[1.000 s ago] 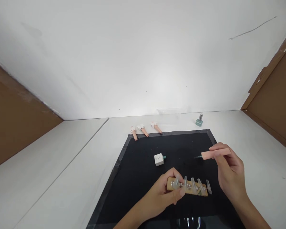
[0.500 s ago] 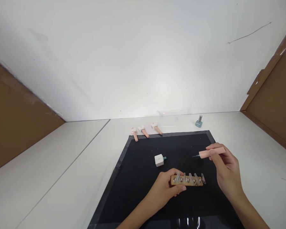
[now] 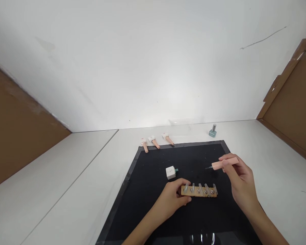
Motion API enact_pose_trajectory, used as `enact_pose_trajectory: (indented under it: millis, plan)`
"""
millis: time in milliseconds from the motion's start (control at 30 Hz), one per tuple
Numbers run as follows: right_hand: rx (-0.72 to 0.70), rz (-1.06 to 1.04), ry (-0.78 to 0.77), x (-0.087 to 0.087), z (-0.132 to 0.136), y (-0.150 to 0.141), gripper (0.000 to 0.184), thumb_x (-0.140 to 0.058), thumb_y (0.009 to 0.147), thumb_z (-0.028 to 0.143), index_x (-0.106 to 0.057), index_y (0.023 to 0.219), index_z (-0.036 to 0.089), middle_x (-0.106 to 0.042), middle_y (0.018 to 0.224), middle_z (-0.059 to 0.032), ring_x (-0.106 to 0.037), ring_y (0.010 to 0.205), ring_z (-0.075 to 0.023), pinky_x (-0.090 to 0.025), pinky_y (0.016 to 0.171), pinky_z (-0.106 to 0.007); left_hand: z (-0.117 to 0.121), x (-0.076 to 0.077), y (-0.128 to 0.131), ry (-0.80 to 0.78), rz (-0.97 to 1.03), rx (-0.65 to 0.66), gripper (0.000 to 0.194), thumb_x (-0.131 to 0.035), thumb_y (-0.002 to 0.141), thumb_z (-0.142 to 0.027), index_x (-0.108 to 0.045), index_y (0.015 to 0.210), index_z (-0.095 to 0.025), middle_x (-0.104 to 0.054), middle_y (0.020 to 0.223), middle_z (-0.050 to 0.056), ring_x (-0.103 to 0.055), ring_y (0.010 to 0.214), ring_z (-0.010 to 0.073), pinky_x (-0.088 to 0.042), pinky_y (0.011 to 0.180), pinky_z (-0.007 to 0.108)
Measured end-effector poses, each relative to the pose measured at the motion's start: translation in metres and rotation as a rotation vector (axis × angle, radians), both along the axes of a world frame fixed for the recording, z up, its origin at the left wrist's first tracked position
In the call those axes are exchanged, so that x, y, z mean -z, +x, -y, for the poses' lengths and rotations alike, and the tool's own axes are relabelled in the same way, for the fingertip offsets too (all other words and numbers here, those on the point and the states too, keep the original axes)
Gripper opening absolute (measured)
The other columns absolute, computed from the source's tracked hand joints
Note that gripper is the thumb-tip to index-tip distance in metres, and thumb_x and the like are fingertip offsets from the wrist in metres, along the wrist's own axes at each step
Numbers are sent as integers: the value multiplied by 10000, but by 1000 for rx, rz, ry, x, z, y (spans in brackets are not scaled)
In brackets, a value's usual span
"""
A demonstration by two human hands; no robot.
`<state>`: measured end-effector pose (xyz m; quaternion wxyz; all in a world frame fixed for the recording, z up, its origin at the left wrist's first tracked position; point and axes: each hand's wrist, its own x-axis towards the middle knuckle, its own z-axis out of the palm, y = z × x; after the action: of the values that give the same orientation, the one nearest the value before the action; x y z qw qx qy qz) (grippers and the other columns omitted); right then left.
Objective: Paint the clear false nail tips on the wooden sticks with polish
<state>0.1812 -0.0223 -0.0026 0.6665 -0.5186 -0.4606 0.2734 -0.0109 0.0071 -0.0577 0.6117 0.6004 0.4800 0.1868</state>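
Note:
My left hand [image 3: 171, 200] grips the left end of a small wooden strip [image 3: 199, 191] that carries several clear nail tips, low over the black mat [image 3: 153, 190]. My right hand [image 3: 241, 182] holds a pink-handled nail polish brush [image 3: 223, 163], its thin tip pointing left above the mat, just right of and beyond the strip. A white square polish bottle [image 3: 170, 172] with a teal neck lies open on the mat just beyond my left hand.
Three pink-capped polish bottles [image 3: 155, 142] lie along the mat's far edge. A teal bottle [image 3: 213, 130] stands upright at the back right of the white table [image 3: 66, 183]. Brown cardboard panels [image 3: 290, 109] flank both sides, and a white wall is behind.
My left hand has lowered the wooden strip toward the mat and levelled it. My right hand with the brush has shifted slightly left and away.

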Motion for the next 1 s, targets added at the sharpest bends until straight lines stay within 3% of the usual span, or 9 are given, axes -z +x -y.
enact_pose_trajectory:
  millis: [133,300,467,633,733,833,933,1000]
  plan:
    - [9,17,-14,-3,1,0,104,-625,799,280,-670,715,239,-634,717,-1,-553,639,-163,-448,577,-274,-1,-4,-4,27,-95,17,229,-601,626,-151,-449,788,-207,-461,604,-77,-469,566,130,-376,529,238]
    - [1,47,-8,-6,3,0,138,-619,808,302,-655,697,229,-636,711,-13,-547,610,-168,-463,577,-294,-3,-18,-9,299,-373,120,215,-689,586,-182,-523,722,-190,-509,822,-10,-487,761,182,-359,643,261]
    - [-7,48,-19,-7,4,0,141,-609,814,303,-659,703,232,-630,695,-9,-557,609,-169,-469,575,-292,-4,-28,-19,248,-378,188,245,-685,579,-158,-569,793,-192,-527,900,9,-503,802,197,-368,670,265]
    - [-6,40,-17,-7,5,0,136,-622,804,301,-656,690,235,-637,704,-5,-571,627,-169,-471,582,-284,-13,-32,-47,178,-453,205,161,-648,589,-172,-591,738,-191,-551,768,-6,-517,717,195,-354,605,260]
    - [-15,32,-30,-8,4,1,137,-630,798,319,-666,696,234,-643,690,-1,-577,609,-163,-478,573,-276,-21,-31,-62,275,-551,30,75,-605,655,-233,-554,688,-190,-549,720,-1,-520,674,192,-344,578,265]
    - [-60,51,-75,-8,3,1,186,-632,799,341,-673,658,227,-673,708,-12,-611,649,-170,-496,583,-270,-28,-27,-64,404,-541,-148,259,-625,677,-297,-576,904,-183,-587,852,28,-531,690,196,-383,623,289]
    - [-128,89,-137,-7,2,2,232,-631,800,388,-705,669,212,-710,757,-41,-627,643,-181,-519,561,-281,-30,-20,-54,425,-437,-168,478,-667,664,-324,-559,1110,-191,-599,1079,86,-563,802,232,-421,700,320]
    - [-191,89,-179,-8,0,2,218,-645,788,414,-726,758,214,-724,744,-44,-629,605,-182,-537,548,-295,-31,-16,-46,469,-405,-140,367,-649,684,-306,-609,1033,-199,-613,1078,82,-554,899,264,-416,738,330]
